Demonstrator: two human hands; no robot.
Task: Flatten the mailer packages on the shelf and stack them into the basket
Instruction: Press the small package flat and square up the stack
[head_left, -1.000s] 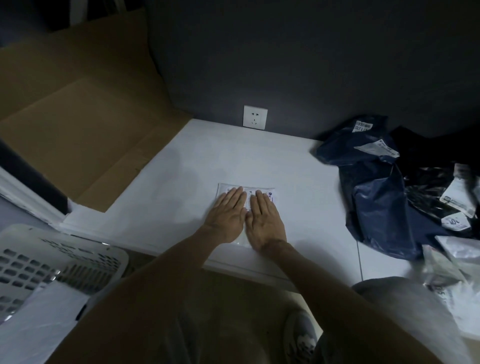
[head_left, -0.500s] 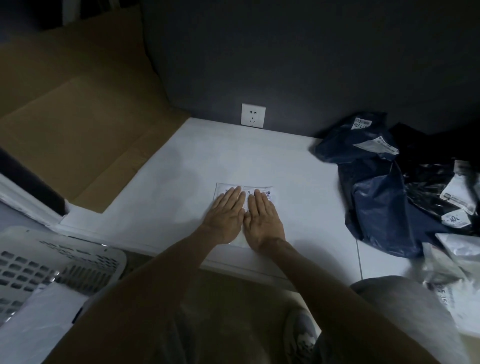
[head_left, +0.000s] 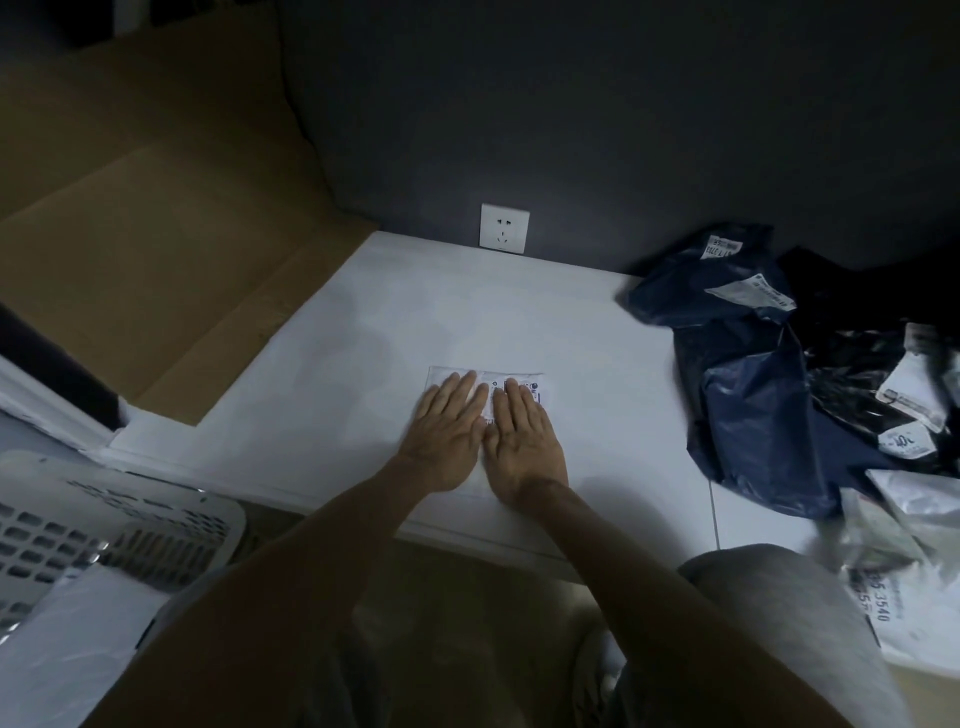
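Grip flat and holding nothing: left hand (head_left: 447, 436) and right hand (head_left: 524, 441) are lying side by side, fingers straight and together, palms pressing down on a small white mailer (head_left: 491, 378). Mailer is lying flat near the front of the white shelf (head_left: 363, 338), its printed label showing past the fingertips. Dark blue mailers (head_left: 748, 395) are lying heaped farther right.

Shelf (head_left: 363, 332): bare stretch is lying open across the middle and back. Cardboard sheet (head_left: 156, 270) is blocking the left side; heap of dark mailers (head_left: 753, 395) is crowding the right; socketed wall (head_left: 571, 130) is closing the rear.
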